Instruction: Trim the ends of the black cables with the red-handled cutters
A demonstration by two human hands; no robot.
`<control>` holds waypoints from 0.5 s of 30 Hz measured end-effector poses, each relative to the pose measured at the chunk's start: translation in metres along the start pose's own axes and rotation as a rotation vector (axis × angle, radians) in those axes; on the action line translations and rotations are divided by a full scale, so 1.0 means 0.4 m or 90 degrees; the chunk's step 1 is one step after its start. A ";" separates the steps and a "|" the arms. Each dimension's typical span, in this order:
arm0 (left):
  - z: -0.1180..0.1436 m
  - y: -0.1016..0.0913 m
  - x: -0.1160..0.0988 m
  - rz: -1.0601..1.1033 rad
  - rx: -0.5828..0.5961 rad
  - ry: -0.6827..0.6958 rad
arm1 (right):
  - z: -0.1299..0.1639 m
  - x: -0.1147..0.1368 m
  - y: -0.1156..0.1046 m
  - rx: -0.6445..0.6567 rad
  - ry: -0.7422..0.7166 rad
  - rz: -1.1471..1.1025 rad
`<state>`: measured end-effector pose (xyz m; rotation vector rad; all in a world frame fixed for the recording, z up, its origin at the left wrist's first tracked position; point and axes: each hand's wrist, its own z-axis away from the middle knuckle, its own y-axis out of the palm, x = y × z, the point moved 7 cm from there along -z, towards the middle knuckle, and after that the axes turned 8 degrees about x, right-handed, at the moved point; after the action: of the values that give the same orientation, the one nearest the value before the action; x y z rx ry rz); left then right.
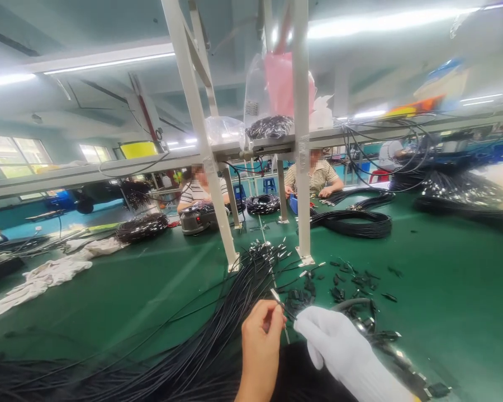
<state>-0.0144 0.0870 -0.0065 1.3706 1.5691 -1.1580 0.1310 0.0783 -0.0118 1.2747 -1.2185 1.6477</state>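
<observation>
My bare left hand [261, 338] is closed, thumb against forefinger, on a thin black cable. The bright metal connector [275, 295] at the cable's end sticks up just above these fingertips. My right hand [339, 340], in a white glove, is closed close beside it. A thin dark piece reaches its fingertips, but I cannot tell whether it is the same cable. To the left runs a thick bundle of black cables [224, 318] with silver-tipped ends. Beyond my hands lie small black pieces [302, 296], loosely heaped on the green table.
Two white metal posts [303, 212] stand on the green tabletop [456, 285] and carry a shelf. Coiled black cables [356, 223] lie farther back. A white cloth [46, 279] is at left. Two people in striped shirts [316, 180] sit across the table.
</observation>
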 end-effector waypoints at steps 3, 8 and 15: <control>-0.003 0.013 0.002 0.039 0.026 -0.028 | 0.012 0.016 0.010 0.030 -0.012 0.077; 0.001 0.025 -0.003 0.041 0.042 -0.038 | 0.018 0.020 0.008 0.006 0.018 0.161; 0.025 0.042 -0.024 -0.045 0.037 0.008 | 0.018 0.002 -0.008 -0.026 0.048 0.084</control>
<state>0.0034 0.0749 -0.0031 1.3722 1.6152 -1.2483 0.1358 0.0726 -0.0099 1.1174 -1.3068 1.7392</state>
